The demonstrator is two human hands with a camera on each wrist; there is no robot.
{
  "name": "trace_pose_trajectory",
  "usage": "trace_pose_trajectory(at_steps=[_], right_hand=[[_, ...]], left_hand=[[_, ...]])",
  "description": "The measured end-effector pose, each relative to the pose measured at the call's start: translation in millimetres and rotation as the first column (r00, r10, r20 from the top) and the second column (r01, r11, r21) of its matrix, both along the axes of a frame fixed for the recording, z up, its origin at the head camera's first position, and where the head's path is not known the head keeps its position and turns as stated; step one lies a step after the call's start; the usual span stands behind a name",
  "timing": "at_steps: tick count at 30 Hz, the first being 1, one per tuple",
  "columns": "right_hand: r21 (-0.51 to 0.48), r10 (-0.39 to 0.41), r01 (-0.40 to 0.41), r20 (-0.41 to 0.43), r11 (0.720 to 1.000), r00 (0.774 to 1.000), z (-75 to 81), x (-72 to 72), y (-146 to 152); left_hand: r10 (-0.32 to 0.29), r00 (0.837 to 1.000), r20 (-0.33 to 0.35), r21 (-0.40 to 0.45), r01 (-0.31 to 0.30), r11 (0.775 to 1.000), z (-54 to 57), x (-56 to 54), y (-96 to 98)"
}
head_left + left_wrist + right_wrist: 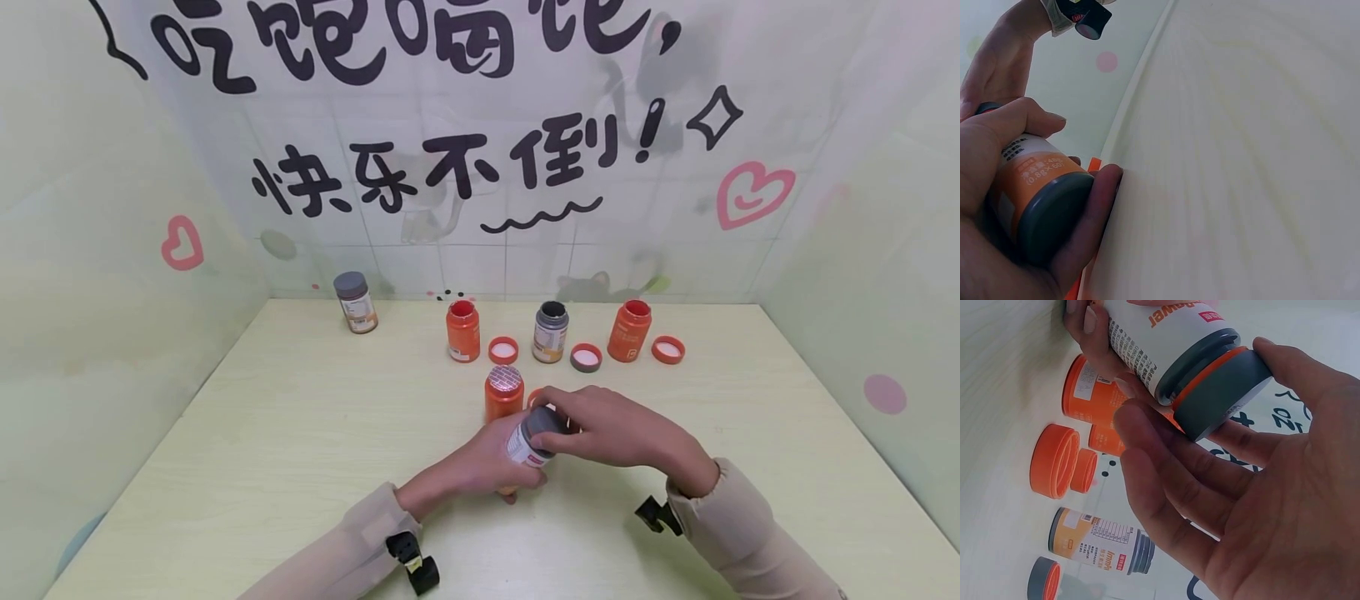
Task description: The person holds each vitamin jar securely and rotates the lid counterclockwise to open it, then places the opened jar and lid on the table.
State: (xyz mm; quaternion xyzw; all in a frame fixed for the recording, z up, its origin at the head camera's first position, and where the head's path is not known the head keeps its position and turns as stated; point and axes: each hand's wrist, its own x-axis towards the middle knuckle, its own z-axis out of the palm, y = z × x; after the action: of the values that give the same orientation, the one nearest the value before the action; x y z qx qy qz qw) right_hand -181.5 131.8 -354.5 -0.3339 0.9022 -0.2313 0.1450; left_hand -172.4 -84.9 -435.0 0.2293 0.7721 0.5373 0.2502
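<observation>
My left hand (pixel 480 463) grips a grey bottle (pixel 522 450) with a white and orange label, tilted over the table. The thumb and fingers of my right hand (pixel 615 423) hold its dark grey cap (pixel 546 423). In the right wrist view, the cap's orange inner ring (pixel 1207 374) shows between the cap and the bottle's neck. The left wrist view shows the bottle's grey base (pixel 1054 209) in the left palm. Just behind the hands stands an orange bottle (pixel 504 403) with a printed seal over its mouth; an orange cap (pixel 1054 460) lies beside it, partly hidden in the head view.
In the back row stand an uncapped orange bottle (pixel 463 335), an uncapped grey bottle (pixel 550 340) and another uncapped orange bottle (pixel 628 335). Beside them lie caps (pixel 503 350), inner side up. A capped grey bottle (pixel 357 307) stands at the back left, near the wall.
</observation>
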Motion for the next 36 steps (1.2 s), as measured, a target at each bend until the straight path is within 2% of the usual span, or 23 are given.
trace_pose_trajectory(at_steps=[21, 36], right_hand=[[0.011, -0.004, 0.004, 0.015, 1.000, 1.000, 1.3, 0.3, -0.6], [-0.064, 0.058, -0.065, -0.105, 0.996, 0.993, 3.0, 3.6, -4.4]], left_hand=[[0.002, 1.000, 0.003, 0.003, -0.002, 1.000, -0.9, 0.4, -1.0], [-0.009, 1.000, -0.010, -0.003, 0.009, 1.000, -0.8, 1.7, -1.6]])
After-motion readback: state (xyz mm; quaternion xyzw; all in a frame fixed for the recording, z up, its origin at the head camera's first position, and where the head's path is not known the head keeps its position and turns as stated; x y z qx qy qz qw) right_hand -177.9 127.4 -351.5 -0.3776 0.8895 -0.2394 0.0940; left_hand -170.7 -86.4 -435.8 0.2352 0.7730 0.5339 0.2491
